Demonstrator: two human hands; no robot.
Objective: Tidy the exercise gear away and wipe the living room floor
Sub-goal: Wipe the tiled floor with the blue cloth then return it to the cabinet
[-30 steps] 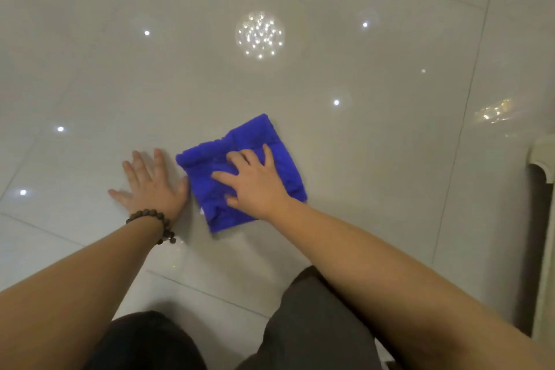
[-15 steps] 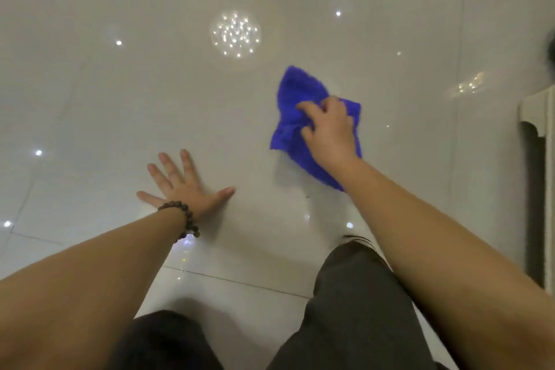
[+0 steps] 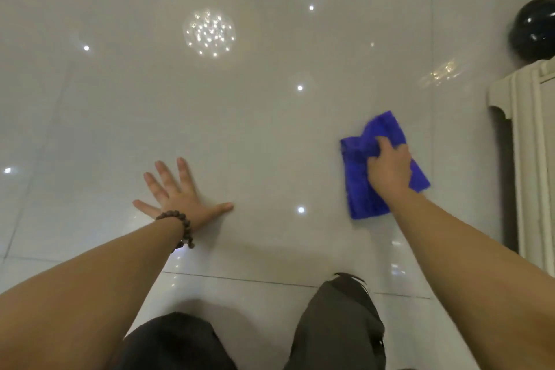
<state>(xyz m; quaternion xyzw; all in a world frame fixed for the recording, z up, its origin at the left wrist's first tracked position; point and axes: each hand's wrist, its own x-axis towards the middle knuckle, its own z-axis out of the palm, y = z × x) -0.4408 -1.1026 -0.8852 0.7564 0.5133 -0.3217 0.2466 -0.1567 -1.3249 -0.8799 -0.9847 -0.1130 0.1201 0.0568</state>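
Kneeling on a glossy pale-grey tiled floor (image 3: 255,129), dotted with reflected ceiling lights (one round cluster of sparkles up near the top centre)

Left hand (image 3: 180,198) laid flat on the tile, fingers straight and fanned apart, thumb out to the right, holding nothing; dark brown beaded bracelet (image 3: 180,227) round the wrist

Right hand (image 3: 389,170) well apart from the left, over to the right, on top of a bright blue rumpled microfibre cloth (image 3: 360,189); fingers curled and bunching the fabric, knuckles raised, cloth gripped and pressed to the floor

Cloth lying on the tile at right of centre, one corner peaking up beyond the fingers, the longer flap trailing back toward the knees, another edge showing to the right of the wrist

Near the cloth on its right, a cream-coloured ribbed furniture piece (image 3: 522,135) with a moulded edge, standing at the frame's right side; exact kind impossible to tell

Above that, at the upper right edge, a shiny black round ball (image 3: 534,28), touching or just behind the top of the cream piece, which of the two unclear

At the bottom, two knees in dark grey trousers (image 3: 339,324), resting on the tile between the two bare forearms

Thin grout lines crossing the floor in front of the knees and running up the right side
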